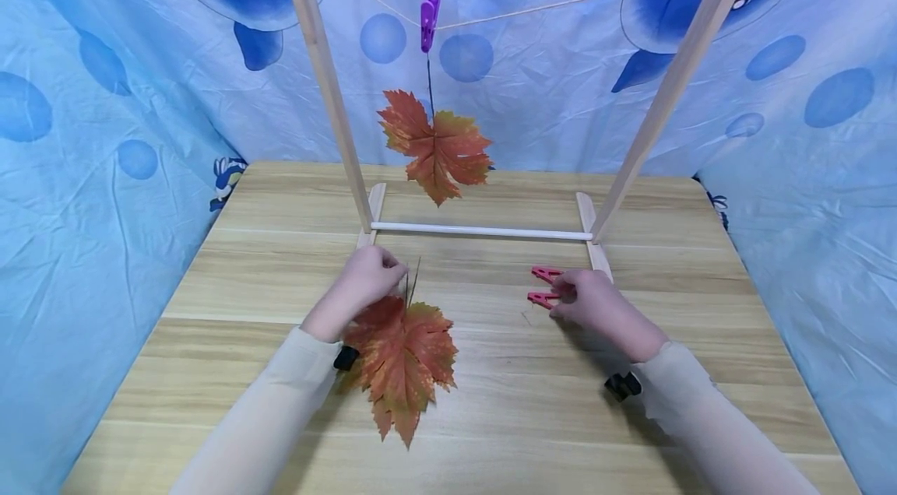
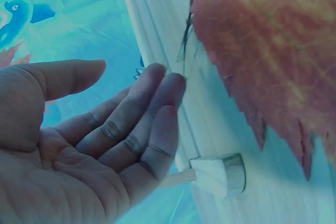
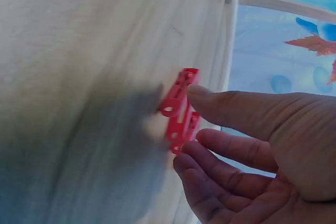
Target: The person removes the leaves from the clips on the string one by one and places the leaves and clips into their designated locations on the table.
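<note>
Orange-red maple-like leaves (image 1: 409, 359) lie overlapped on the table, two thin dark stems pointing away from me. Just beside those stems is my left hand (image 1: 371, 273); in the left wrist view its thumb stands apart from the loosely bent fingers (image 2: 157, 124), with nothing between them. On the right, my right hand (image 1: 592, 304) reaches over two red clothespins (image 3: 184, 111) lying side by side. Its thumb tip overlaps one clothespin in the right wrist view, and the fingertips (image 3: 184, 163) are right at the other, with thumb and fingers spread apart.
A wooden frame (image 1: 329, 82) stands at the back, joined low by a white rod (image 1: 483, 231). A string (image 1: 575, 7) sags between its posts. From it a purple clothespin (image 1: 429, 22) hangs another leaf (image 1: 437, 149). Blue patterned cloth (image 1: 77, 246) surrounds the table.
</note>
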The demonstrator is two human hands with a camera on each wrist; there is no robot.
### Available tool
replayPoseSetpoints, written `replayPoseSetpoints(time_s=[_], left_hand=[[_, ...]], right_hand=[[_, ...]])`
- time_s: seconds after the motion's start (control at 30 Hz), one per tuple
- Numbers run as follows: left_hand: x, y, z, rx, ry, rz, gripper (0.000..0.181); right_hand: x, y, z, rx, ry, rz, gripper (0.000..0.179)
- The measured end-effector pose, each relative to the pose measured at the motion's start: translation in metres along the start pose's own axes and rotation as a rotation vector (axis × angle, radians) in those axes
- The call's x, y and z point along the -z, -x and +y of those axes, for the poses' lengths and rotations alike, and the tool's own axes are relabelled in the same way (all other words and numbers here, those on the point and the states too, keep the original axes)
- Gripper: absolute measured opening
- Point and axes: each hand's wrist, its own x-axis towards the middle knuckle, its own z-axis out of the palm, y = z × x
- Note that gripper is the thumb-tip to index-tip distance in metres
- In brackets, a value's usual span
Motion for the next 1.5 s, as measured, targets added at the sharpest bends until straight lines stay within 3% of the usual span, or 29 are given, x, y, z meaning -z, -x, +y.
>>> replayPoseSetpoints(time_s=[0.33,0.67,0.97,1.37,1.5], left_hand=[[0.008,0.007,0.015,-0.114,0.056,0.112,0.027],[0.02,0.013,0.029,-0.235,0.249,0.222,0.023],[0.033,0.017,0.042,-0.326,0.415,0.208,0.026],[0.05,0.019,0.07,-0.429,0.525,0.186,0.03],[0.056,0.018,0.08,-0.45,0.561,0.211,0.031]], right_hand=[[0.021,0.001,-0.01,0.042,-0.171,0.09,0.034],[0.045,0.004,-0.034,0.035,-0.263,0.173,0.037],[0.063,0.001,-0.056,0.109,-0.313,0.205,0.044],[0.086,-0.007,-0.092,0.195,-0.404,0.251,0.036],[0.094,-0.01,-0.105,0.229,-0.403,0.255,0.037]])
